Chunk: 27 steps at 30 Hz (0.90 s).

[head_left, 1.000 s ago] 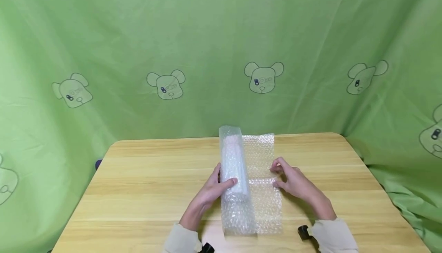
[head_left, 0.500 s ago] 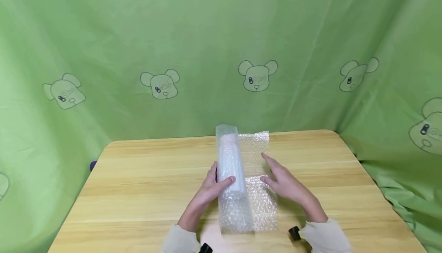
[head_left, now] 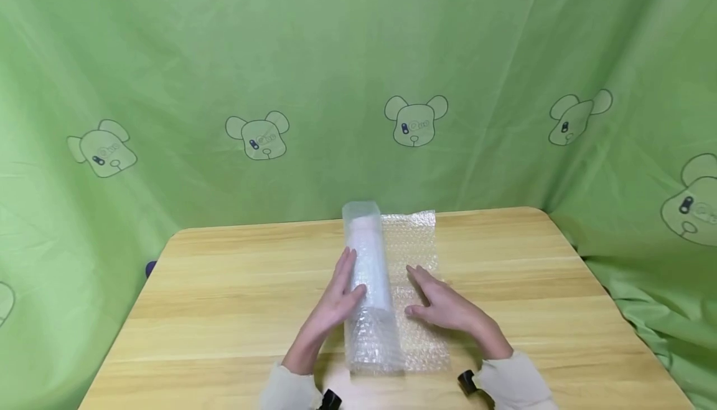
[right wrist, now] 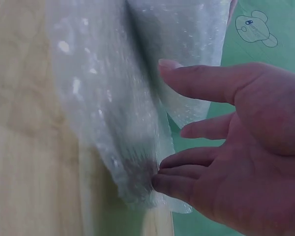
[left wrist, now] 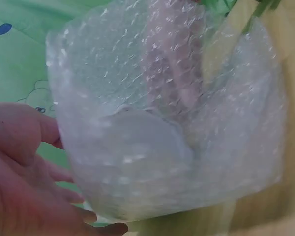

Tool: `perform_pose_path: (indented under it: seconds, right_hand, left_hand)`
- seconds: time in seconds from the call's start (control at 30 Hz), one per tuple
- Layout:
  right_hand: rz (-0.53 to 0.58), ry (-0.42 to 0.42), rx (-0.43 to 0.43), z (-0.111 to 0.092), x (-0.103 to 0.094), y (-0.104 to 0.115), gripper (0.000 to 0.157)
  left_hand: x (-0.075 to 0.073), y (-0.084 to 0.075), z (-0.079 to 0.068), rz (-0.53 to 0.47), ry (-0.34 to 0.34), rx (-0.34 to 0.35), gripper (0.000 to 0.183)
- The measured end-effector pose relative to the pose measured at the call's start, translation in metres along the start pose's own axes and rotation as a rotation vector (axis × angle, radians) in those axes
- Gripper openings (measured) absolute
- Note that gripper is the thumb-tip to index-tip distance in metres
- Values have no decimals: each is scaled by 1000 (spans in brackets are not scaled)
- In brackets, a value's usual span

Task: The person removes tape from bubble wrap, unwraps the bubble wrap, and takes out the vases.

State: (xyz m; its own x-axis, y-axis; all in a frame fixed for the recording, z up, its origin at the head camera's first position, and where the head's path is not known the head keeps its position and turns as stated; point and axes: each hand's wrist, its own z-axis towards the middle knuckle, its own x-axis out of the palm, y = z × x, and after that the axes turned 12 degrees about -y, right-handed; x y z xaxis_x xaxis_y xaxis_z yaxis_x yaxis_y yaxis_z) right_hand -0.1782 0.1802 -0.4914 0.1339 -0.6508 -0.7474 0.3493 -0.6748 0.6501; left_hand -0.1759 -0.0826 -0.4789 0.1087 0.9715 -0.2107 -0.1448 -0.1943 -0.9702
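White cylindrical item (head_left: 368, 251) lies on the desk (head_left: 235, 304) inside rolled bubble wrap (head_left: 374, 341), seemingly covered all round. Left, by my read: the flat flap (head_left: 410, 242) on the right, not round the roll; no tape visible. Hands apart: left hand (head_left: 336, 298) rests fingers extended against the roll, right hand (head_left: 445, 305) straight-fingered at the flap, neither clamped.

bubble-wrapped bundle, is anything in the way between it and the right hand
Nothing visible blocks the right hand from the bubble-wrapped bundle; only the loose flap, spread from the bundle's right side in the head view, stretches between them.
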Motion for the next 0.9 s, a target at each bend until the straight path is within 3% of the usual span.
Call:
perform_pose_path:
  seconds: [0.23, 0.43, 0.67, 0.9]
  right_hand:
    - [-36, 32, 42, 0, 4, 5, 81]
    - [-50, 32, 68, 0, 8, 9, 84]
    - [-57, 24, 81, 0, 11, 11, 91]
    - [-82, 27, 120, -2, 14, 11, 98]
  left_hand:
    - [-11, -2, 1, 71, 34, 43, 74]
    - [-19, -6, 0, 163, 7, 34, 66]
    - [-21, -9, -3, 226, 0, -47, 107]
    - [-19, -9, -4, 223, 27, -30, 110]
